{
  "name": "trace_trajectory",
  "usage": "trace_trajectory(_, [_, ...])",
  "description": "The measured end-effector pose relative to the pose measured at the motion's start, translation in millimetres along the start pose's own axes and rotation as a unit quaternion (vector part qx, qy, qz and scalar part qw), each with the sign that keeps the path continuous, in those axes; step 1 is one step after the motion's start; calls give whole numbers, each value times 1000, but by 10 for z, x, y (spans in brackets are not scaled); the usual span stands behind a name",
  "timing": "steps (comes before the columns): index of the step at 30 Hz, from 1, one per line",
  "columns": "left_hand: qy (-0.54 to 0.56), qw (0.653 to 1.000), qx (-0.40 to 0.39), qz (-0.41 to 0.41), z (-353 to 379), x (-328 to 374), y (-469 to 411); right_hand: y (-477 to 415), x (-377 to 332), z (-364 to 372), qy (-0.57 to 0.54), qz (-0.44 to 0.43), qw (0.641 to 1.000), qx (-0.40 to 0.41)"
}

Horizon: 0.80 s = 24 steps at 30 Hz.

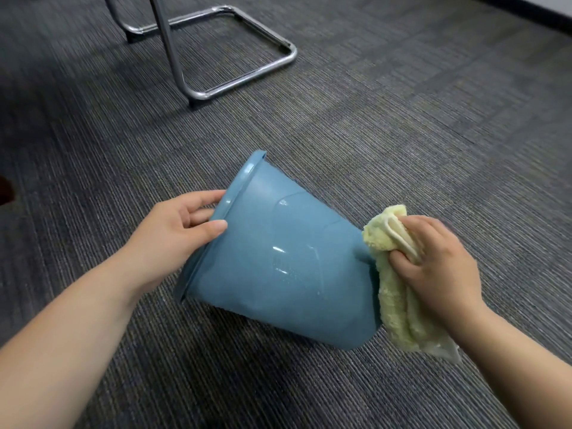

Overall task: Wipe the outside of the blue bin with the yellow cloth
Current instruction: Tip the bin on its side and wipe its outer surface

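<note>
Bin (pixel 278 267) first: where is it?

On the floor (pixel 402 134), a grey carpet. It is tipped over on its side, well on the near side of a chair frame (pixel 247 78) of chrome tube.

Which way does it point?

Rim to the left and raised, base to the right. The lower edge of the base looks to be down on the carpet.

What is the left hand (pixel 176 230) doing?

It grips the rim. The thumb lies on the outer wall and the fingers curl over the edge toward the inside.

And the right hand (pixel 439 267)?

Its fingers are clenched round the cloth (pixel 396 314), bunched up in the grasp. The cloth lies against the base of the bin at its right end, and a loose length of it hangs down toward the floor.

Anything on the bin's wall?

It faces up, blue and glossy, with bright glints of light on it.
</note>
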<state>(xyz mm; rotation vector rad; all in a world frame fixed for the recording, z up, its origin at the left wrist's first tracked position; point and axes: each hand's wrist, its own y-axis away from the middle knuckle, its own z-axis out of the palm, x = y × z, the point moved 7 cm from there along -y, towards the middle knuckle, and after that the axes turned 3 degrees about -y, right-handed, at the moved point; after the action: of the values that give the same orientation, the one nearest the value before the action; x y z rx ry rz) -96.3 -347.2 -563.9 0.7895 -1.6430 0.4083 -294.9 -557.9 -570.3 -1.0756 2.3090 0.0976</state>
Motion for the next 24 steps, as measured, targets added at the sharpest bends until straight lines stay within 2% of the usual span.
trace_trajectory(5, [-15, 1000, -14, 11, 84, 71, 2, -85, -146, 75, 15, -30, 997, -74])
trace_trajectory(9, [-15, 999, -40, 27, 261, 193, 12, -342, -422, 17, -22, -36, 998, -37])
trace_trajectory(12, [-18, 998, -37, 39, 374, 275, 10, -479, -682, 0, -4, -63, 998, -19])
trace_trajectory(16, [-38, 998, -8, 49, 378, 306, -9, -375, -1027, -62, -3, -159, 987, -3])
trace_trajectory(19, [-44, 998, 7, 52, 356, 296, -27, -147, -1372, -31, 14, -286, 958, -23])
trace_trajectory(21, [-36, 998, 0, 53, 367, 292, -35, -97, -1452, -6, 44, -323, 945, -39])
trace_trajectory(24, [-28, 998, -9, 52, 383, 282, -40, -254, -1307, -65, 25, -258, 965, -37])
